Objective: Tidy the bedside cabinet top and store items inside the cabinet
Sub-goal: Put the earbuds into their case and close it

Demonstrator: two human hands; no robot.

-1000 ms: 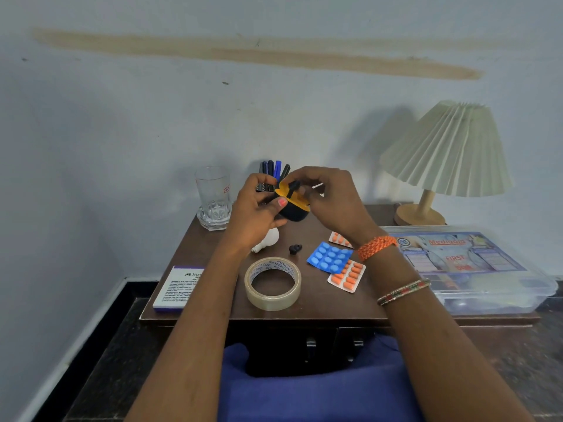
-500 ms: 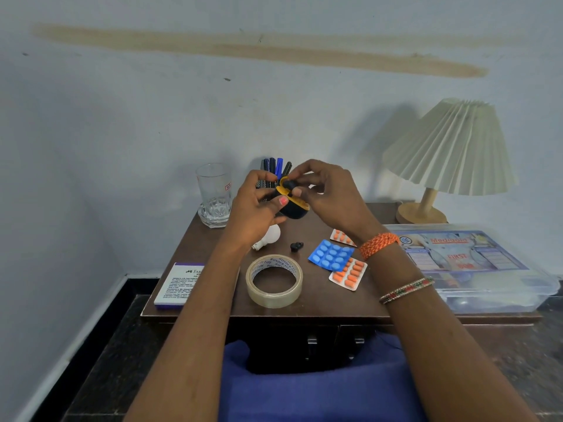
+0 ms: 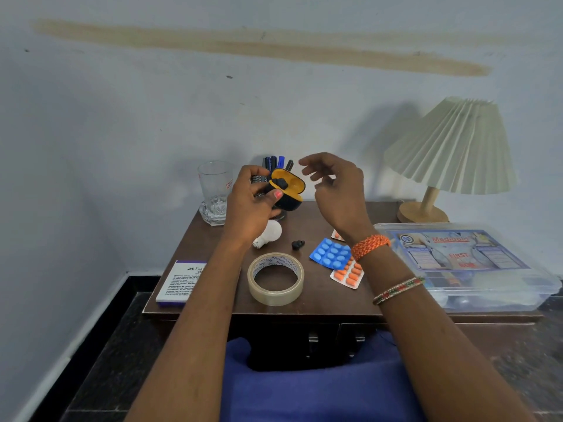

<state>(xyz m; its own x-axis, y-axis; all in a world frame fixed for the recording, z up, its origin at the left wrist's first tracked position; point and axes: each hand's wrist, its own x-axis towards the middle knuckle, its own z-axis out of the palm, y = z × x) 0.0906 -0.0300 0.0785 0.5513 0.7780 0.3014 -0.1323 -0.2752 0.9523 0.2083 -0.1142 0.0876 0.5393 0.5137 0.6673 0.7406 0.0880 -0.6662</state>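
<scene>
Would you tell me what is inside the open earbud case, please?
One black earbud sits in the earbud case held by the left hand; the other yellow slot looks empty. The thumb covers the front edge.

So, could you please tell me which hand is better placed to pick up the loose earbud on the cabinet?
The right hand, probably. It is empty and open, while the left hand holds the open earbud case. The earbud lies below, between both.
</scene>
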